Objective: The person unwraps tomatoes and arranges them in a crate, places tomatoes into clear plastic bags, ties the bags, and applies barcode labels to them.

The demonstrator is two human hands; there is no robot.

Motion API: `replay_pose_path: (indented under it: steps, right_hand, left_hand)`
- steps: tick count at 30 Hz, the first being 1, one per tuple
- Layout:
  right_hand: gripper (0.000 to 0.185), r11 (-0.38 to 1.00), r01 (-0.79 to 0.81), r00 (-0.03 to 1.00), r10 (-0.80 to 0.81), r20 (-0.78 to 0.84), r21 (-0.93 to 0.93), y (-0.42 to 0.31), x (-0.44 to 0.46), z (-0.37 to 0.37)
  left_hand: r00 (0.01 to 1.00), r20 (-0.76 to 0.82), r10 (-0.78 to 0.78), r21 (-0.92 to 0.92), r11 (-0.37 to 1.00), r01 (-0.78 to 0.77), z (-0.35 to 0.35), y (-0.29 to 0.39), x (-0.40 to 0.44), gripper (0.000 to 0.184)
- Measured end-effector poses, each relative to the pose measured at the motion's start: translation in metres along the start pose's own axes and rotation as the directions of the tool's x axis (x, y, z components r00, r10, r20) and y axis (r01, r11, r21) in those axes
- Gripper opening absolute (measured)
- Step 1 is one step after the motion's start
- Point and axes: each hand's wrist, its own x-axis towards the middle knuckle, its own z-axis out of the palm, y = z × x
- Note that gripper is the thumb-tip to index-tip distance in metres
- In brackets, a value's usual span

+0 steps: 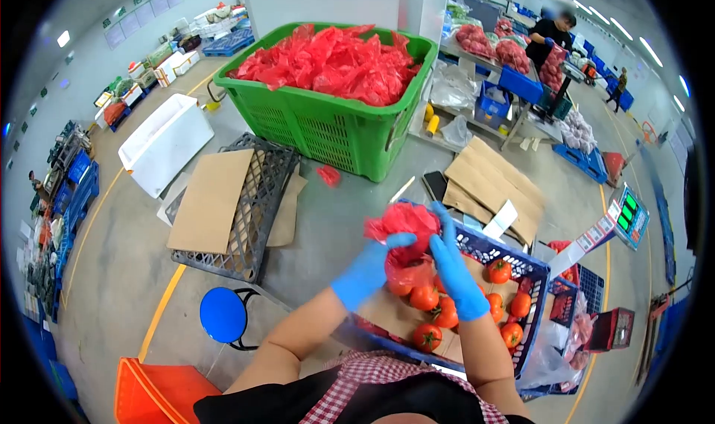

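Both my hands wear blue gloves and are raised over a dark blue plastic crate (538,305). A crumpled red plastic bag (406,227) is between them. On its lower left side, my left hand (372,270) grips the bag with the fingers closed on it. My right hand (456,264) holds the bag from the right, its fingers long against the film. Whether anything is inside the bag, I cannot tell. Several red tomatoes (427,338) with green tops lie below on the crate's cardboard lining (383,311); the hands and bag cover part of them.
A green basket (313,130) heaped with red plastic bags (335,63) stands behind. To the left are a black crate (257,223) with cardboard (212,201), a white foam box (167,137) and a blue stool (223,314). A scale display (630,217) is right; a co-worker (551,37) stands farther back.
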Motion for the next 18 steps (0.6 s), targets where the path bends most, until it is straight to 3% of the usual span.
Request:
replay_pose_path:
  steps: [1, 2, 3, 4, 5, 6, 8, 9, 10, 13, 14, 15, 16, 18]
  right_hand:
    - [0.06, 0.982, 0.082, 0.994, -0.092, -0.056, -0.171, -0.013, -0.001, -0.003]
    - [0.062, 0.929, 0.148, 0.976, -0.193, -0.104, -0.339, -0.027, -0.005, -0.006]
    - [0.061, 0.963, 0.077, 0.977, -0.125, -0.173, -0.26, -0.035, -0.009, -0.011]
    - [0.059, 0.985, 0.004, 0.97, -0.046, -0.24, -0.172, -0.038, -0.015, -0.018]
    - [0.053, 0.993, 0.035, 0.974, -0.06, -0.217, -0.115, -0.025, -0.018, -0.032]
    - [0.051, 0.996, -0.037, 0.979, 0.02, -0.205, -0.08, -0.02, -0.026, -0.04]
    - [0.048, 0.982, -0.187, 0.969, 0.183, -0.169, -0.011, -0.012, -0.047, -0.049]
    - [0.044, 0.984, -0.156, 0.971, 0.137, -0.197, -0.082, -0.005, -0.058, -0.054]
    - [0.04, 0.98, -0.181, 0.954, 0.154, -0.259, -0.085, 0.002, -0.072, -0.06]
    - [0.029, 0.956, -0.291, 0.888, 0.252, -0.386, -0.045, 0.032, -0.116, -0.097]
    - [0.027, 0.941, -0.331, 0.851, 0.267, -0.452, -0.067, 0.05, -0.136, -0.115]
    - [0.026, 0.939, -0.304, 0.836, 0.182, -0.518, -0.162, 0.066, -0.155, -0.134]
    - [0.026, 0.859, -0.339, 0.854, 0.109, -0.508, -0.385, 0.055, -0.165, -0.15]
    - [0.029, 0.873, -0.379, 0.752, 0.096, -0.652, -0.308, 0.027, -0.186, -0.173]
  left_hand:
    - [0.998, -0.01, 0.057, 0.037, 0.998, -0.056, 0.011, 0.018, 0.001, 0.048]
    - [0.958, -0.072, 0.279, 0.194, 0.946, -0.261, 0.016, 0.036, 0.008, 0.045]
    - [0.92, 0.202, 0.336, 0.054, 0.934, -0.353, 0.021, 0.071, 0.025, 0.041]
    - [0.917, 0.049, 0.397, 0.0, 0.918, -0.397, 0.029, 0.113, 0.043, 0.041]
    - [0.765, 0.042, 0.643, 0.305, 0.721, -0.622, 0.04, 0.165, 0.058, 0.046]
    - [0.684, 0.062, 0.726, 0.586, 0.529, -0.614, 0.042, 0.217, 0.07, 0.06]
    - [0.784, -0.13, 0.607, 0.482, 0.73, -0.485, 0.034, 0.307, 0.089, 0.081]
    - [0.754, -0.213, 0.621, 0.639, 0.672, -0.373, 0.029, 0.327, 0.095, 0.081]
    - [0.625, -0.377, 0.683, 0.643, 0.679, -0.354, 0.044, 0.32, 0.095, 0.081]
    - [0.762, -0.025, 0.648, 0.795, 0.475, -0.378, 0.021, 0.244, 0.1, 0.052]
    - [0.826, 0.102, 0.555, 0.864, 0.362, -0.35, 0.008, 0.199, 0.101, 0.048]
    - [0.917, 0.135, 0.375, 0.916, 0.305, -0.26, 0.006, 0.156, 0.087, 0.047]
    - [0.977, 0.15, 0.15, 0.954, 0.238, -0.183, 0.007, 0.112, 0.074, 0.047]
    - [0.983, 0.179, 0.029, 0.945, 0.274, -0.18, -0.006, 0.04, 0.057, 0.051]
